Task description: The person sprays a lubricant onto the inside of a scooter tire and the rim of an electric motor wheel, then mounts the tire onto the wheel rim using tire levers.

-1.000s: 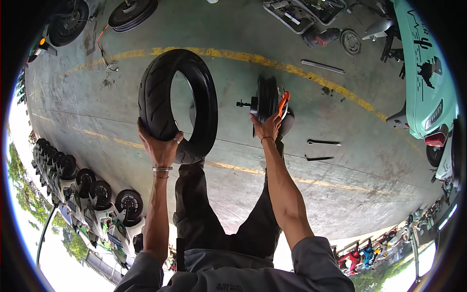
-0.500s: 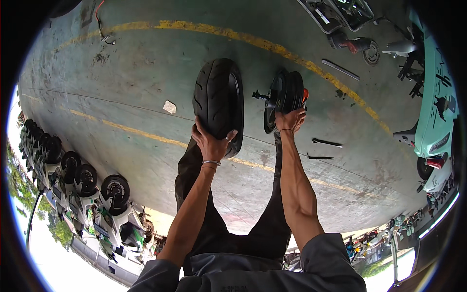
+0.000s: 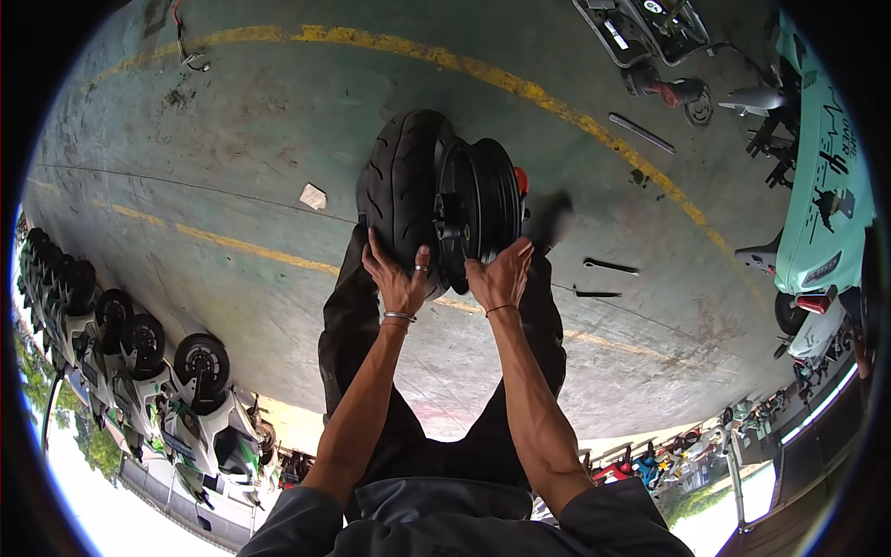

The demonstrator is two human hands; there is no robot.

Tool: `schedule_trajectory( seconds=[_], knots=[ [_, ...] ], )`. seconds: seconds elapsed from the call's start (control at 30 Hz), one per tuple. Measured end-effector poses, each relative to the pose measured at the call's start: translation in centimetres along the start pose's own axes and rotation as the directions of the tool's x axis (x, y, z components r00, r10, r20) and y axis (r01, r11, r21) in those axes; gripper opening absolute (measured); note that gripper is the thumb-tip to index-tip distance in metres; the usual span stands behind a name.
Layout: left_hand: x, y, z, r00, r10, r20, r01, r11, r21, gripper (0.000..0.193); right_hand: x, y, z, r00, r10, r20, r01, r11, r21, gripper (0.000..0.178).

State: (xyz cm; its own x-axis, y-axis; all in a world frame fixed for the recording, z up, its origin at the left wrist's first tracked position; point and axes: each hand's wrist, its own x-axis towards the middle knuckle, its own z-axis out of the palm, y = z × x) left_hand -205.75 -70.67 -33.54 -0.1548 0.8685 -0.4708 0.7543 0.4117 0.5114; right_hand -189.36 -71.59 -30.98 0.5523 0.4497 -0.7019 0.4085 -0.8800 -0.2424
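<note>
A black motorcycle tire point(image 3: 401, 176) stands upright on its tread between my legs, its grooves facing up. My left hand point(image 3: 399, 281) is closed on its near side, thumb by the right edge. Against the tire's right side stands a black wheel rim point(image 3: 497, 200), also upright, with its hub and axle toward the tire's opening. Part of the rim is hidden behind the tire. A red-orange part point(image 3: 522, 181) shows at its right. My right hand point(image 3: 501, 277) grips the rim's near edge.
To the right lie a wrench point(image 3: 611, 266) and a thin dark tool point(image 3: 597, 294). Farther off are a metal bar point(image 3: 642, 133) and black frame-like parts point(image 3: 617, 37). A mint-green scooter point(image 3: 817, 213) stands far right, parked scooters point(image 3: 144, 343) at left. A pale chunk point(image 3: 314, 196) lies left of the tire.
My right hand has carried the rim leftward, from apart to right against the tire. My left hand still holds the tire, which has barely moved. My right leg has shifted slightly.
</note>
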Motion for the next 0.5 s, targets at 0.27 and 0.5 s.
schedule_trajectory(
  seconds=[0.27,0.5],
  knots=[
    [-0.5,-3.9,-1.9,0.999,0.01,0.032,-0.009,1.0,-0.03,0.107,-0.4,-4.6,7.7,0.999,-0.001,0.052,0.006,0.995,-0.103,0.077],
    [-2.2,-5.0,-0.5,0.999,0.001,0.055,0.007,0.991,-0.132,0.107,0.7,-0.5,6.7,0.966,-0.183,0.181,0.195,0.979,-0.055,0.072]
  ],
)
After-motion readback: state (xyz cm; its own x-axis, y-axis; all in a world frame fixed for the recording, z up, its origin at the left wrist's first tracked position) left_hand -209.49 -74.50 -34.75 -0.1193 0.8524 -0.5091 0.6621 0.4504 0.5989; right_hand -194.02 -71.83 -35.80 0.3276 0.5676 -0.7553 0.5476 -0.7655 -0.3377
